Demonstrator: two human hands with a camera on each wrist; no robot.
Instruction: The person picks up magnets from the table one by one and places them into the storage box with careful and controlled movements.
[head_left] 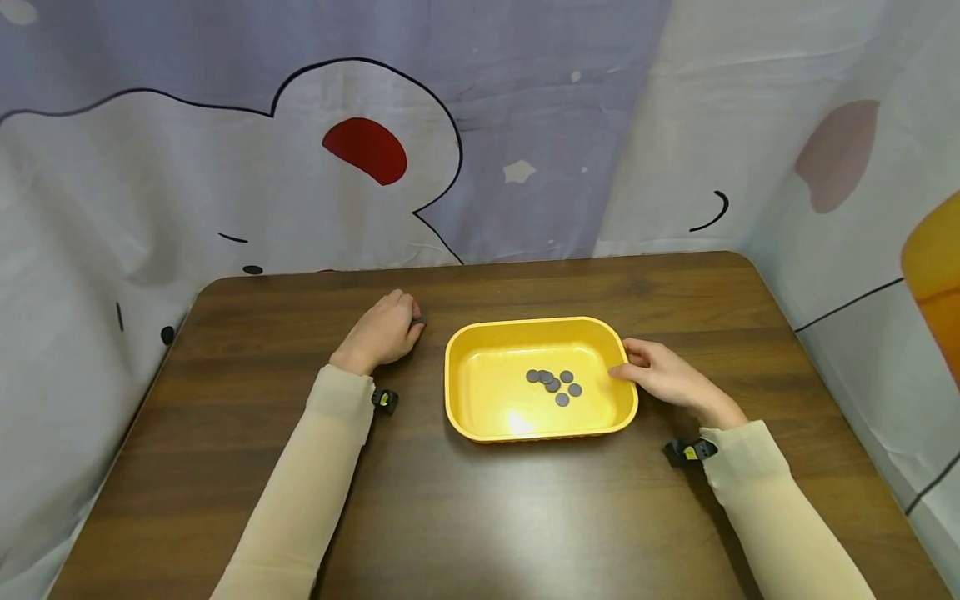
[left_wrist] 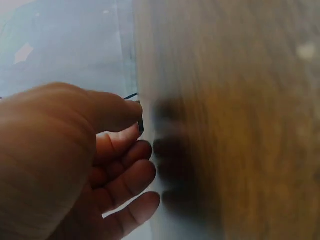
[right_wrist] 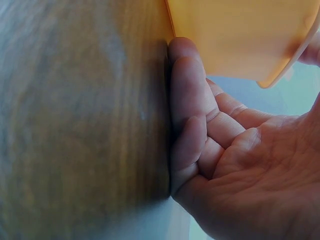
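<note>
A yellow plastic tray (head_left: 480, 427) stands on the table with several small grey discs (head_left: 562, 400) lying in it, right of its middle. My right hand (head_left: 667, 375) holds the tray's right end, thumb over the rim and fingers outside the wall. In the right wrist view its fingers (right_wrist: 187, 95) rest against the tabletop beside the tray wall (right_wrist: 240, 40). Left of the tray, my left hand (head_left: 382, 332) pinches a grey disc (head_left: 418, 320) between thumb and finger. The left wrist view shows this disc (left_wrist: 140, 124) edge-on, just above the table.
The brown wooden table (head_left: 480, 517) has rounded far corners. A patterned curtain (head_left: 525, 125) hangs along its back edge and its sides. Both wrists wear small black cameras, such as the right wrist camera (head_left: 690, 452).
</note>
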